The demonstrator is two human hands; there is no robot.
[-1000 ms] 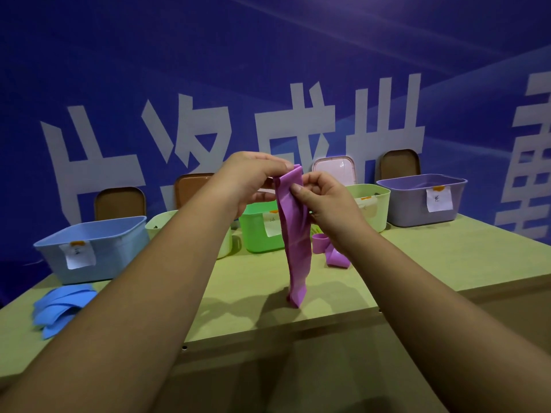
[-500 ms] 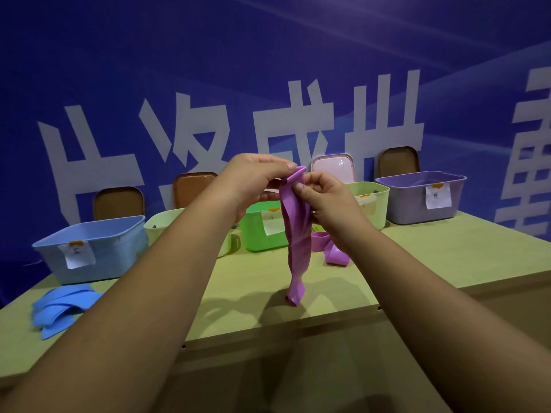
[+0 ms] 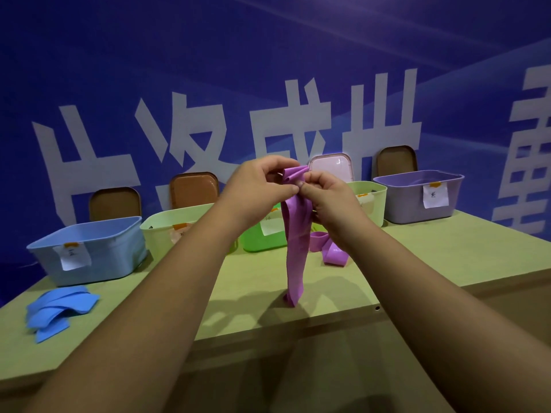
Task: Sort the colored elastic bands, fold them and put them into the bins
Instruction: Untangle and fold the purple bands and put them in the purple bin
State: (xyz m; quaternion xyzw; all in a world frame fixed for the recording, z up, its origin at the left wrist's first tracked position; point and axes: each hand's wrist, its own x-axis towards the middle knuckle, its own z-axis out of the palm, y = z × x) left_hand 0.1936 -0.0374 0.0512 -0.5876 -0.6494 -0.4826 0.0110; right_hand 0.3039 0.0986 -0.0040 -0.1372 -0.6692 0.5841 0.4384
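A long purple elastic band [image 3: 293, 248] hangs down in front of me, its lower end touching the table near the front edge. My left hand [image 3: 259, 189] and my right hand [image 3: 328, 201] both pinch its bunched top end, fingertips close together. More purple bands [image 3: 328, 248] lie on the table behind my right wrist. A pile of blue bands [image 3: 58, 308] lies at the left. Along the back stand a blue bin [image 3: 89, 248], a pale green bin [image 3: 176, 231], a bright green bin [image 3: 259, 239], another pale green bin [image 3: 369, 201] and a purple bin [image 3: 417, 195].
The light green table [image 3: 432, 251] has its front edge close below my forearms. Brown lids [image 3: 114, 204] and a pink lid [image 3: 331, 166] lean against the blue wall behind the bins. Each bin carries a white paper label.
The top of the purple band has been gathered into folds between my fingers, and both hands have drawn closer together. The hanging part has twisted slightly.
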